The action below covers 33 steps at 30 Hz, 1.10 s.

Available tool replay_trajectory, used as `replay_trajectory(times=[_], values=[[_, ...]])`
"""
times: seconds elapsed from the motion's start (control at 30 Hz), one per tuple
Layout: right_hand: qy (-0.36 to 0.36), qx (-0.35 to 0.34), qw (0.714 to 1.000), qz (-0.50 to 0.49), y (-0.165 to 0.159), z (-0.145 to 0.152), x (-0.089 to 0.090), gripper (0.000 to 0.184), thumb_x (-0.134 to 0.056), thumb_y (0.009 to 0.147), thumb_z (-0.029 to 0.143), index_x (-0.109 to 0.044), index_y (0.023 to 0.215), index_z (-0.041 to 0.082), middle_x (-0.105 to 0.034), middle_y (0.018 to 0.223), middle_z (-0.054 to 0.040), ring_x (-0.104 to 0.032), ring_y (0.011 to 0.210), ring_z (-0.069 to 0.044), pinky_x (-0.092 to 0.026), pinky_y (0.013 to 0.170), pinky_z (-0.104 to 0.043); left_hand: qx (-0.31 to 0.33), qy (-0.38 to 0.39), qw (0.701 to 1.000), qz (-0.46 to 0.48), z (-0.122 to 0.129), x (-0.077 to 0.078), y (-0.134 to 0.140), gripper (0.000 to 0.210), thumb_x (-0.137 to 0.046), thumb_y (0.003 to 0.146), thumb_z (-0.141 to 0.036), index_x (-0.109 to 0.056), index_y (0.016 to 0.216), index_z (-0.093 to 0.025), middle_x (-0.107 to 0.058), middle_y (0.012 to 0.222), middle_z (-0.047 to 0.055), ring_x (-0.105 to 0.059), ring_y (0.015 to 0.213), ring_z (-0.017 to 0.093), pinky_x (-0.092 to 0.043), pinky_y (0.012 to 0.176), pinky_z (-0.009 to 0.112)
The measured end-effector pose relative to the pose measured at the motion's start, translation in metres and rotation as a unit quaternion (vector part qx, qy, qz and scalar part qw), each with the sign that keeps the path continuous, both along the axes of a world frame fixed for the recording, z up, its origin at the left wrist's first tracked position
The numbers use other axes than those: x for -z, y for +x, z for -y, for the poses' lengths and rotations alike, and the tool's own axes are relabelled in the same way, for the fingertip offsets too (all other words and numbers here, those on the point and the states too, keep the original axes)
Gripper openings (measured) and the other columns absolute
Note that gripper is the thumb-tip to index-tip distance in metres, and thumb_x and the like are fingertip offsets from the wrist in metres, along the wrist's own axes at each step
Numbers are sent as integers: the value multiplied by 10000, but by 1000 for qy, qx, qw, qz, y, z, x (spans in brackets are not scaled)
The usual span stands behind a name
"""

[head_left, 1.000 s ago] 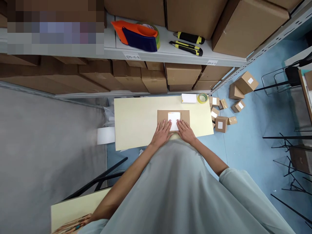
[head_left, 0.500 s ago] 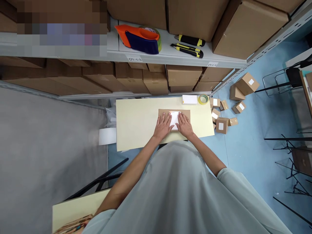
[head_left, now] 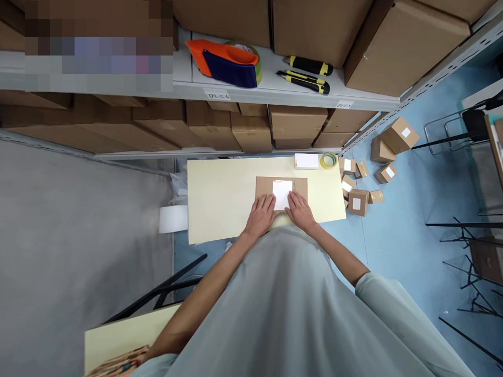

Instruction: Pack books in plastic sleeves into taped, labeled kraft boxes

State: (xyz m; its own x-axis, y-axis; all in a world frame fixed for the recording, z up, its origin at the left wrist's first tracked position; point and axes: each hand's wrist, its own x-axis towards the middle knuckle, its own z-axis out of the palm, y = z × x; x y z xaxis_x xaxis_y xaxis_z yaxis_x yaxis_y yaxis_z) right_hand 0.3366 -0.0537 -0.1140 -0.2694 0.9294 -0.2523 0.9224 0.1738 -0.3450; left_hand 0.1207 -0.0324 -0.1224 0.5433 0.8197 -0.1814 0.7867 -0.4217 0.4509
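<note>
A flat brown cardboard box (head_left: pixel 264 186) lies on the pale yellow table (head_left: pixel 222 199) right in front of me. On its top sits a white label (head_left: pixel 282 195). My left hand (head_left: pixel 261 214) rests flat at the label's left edge, fingers stretched out. On the other side, my right hand (head_left: pixel 300 210) lies with extended fingers at the label's right edge. Neither hand is wrapped around anything. The near edge of the box is partly hidden by my hands.
At the table's far right are a stack of white labels (head_left: pixel 306 161) and a tape roll (head_left: pixel 328 161). An orange and blue tape dispenser (head_left: pixel 226 64) and cutter knives (head_left: pixel 308 65) lie on the shelf (head_left: pixel 275 94). Several small cartons (head_left: pixel 358 202) sit on the blue floor.
Both hands have slid toward me along the label to its lower part, uncovering more of the label and box top. The box stays in place.
</note>
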Motion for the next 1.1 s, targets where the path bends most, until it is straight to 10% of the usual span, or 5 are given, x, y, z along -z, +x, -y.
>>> replay_trajectory(times=[0.4, 1.1], values=[[-15, 48, 998, 49, -16, -57, -8, 617, -381, 1152, 343, -402, 1704, 69, -548, 1591, -262, -511, 1399, -387, -444, 1185, -514, -63, 11, 998, -23, -60, -3, 35, 546, -338, 1096, -249, -593, 1534, -47, -702, 1316, 253, -618, 1284, 382, -438, 1143, 485], [41, 26, 997, 65, -17, -29, 19, 629, -301, 1174, 353, -379, 1719, 49, -461, 1710, -284, -467, 1470, -390, -432, 1172, -544, -166, 102, 977, 83, -50, 23, 29, 180, -560, 984, -155, -726, 966, -220, -781, 970, 112, -701, 1016, 286, -511, 797, 369]])
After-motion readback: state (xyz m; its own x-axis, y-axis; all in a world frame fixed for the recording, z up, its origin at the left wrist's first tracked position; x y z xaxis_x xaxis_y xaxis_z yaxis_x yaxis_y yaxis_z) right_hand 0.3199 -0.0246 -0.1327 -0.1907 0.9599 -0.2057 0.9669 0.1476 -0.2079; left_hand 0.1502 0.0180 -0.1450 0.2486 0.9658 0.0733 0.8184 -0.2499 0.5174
